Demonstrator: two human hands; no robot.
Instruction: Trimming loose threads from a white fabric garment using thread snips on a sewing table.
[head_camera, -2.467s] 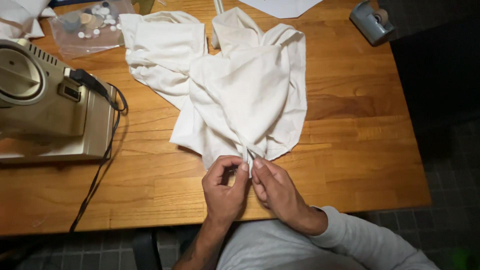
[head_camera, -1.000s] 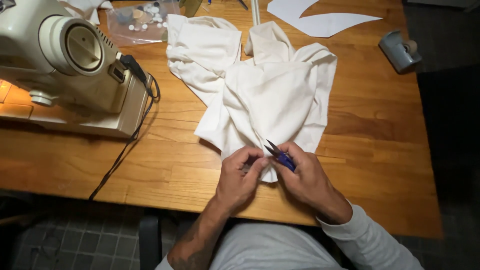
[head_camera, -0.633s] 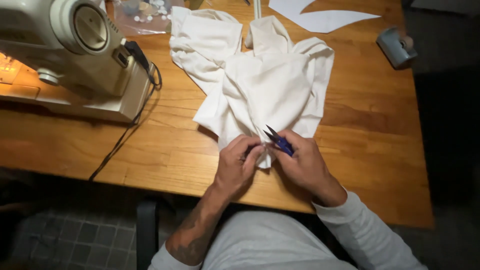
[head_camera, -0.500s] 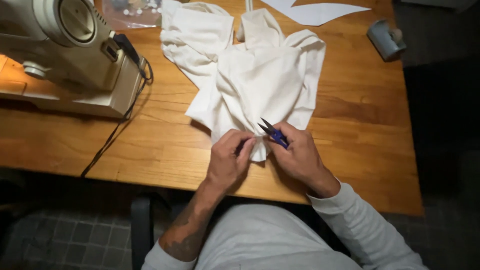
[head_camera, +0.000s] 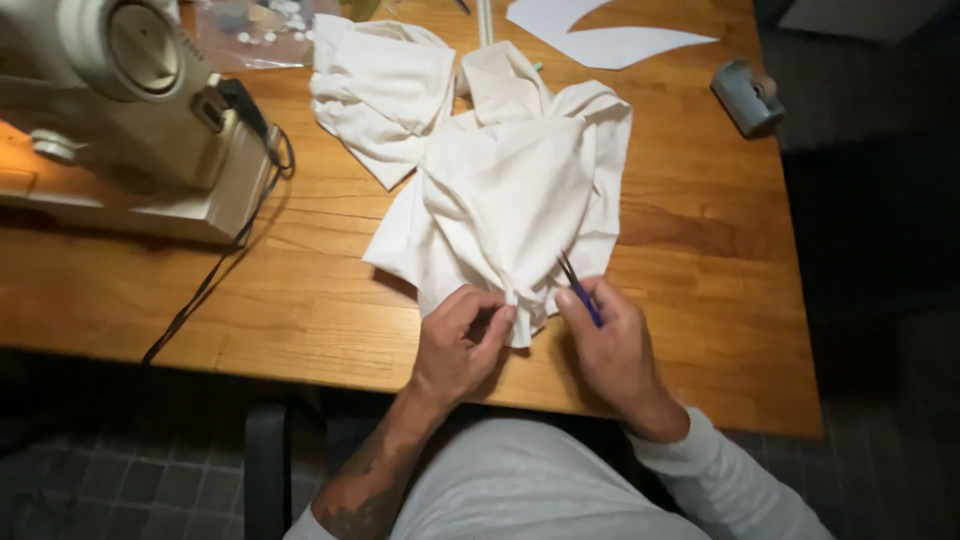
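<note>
The near edge of the crumpled white cotton cloth (head_camera: 505, 190) on the wooden surface (head_camera: 700, 270) is pinched by the left hand (head_camera: 462, 345). Small blue-handled snips (head_camera: 578, 288) are gripped in the right hand (head_camera: 612, 345). Cloth could be nicked if bunched folds slip under the blades.

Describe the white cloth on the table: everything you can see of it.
The white cloth is a plain off-white woven fabric, crumpled and folded over itself in several layers on the wooden table. It lies right of the sewing machine. Its near edge hangs toward the person, pinched by the left hand; the right hand holds small blue-handled snips against it.
</note>
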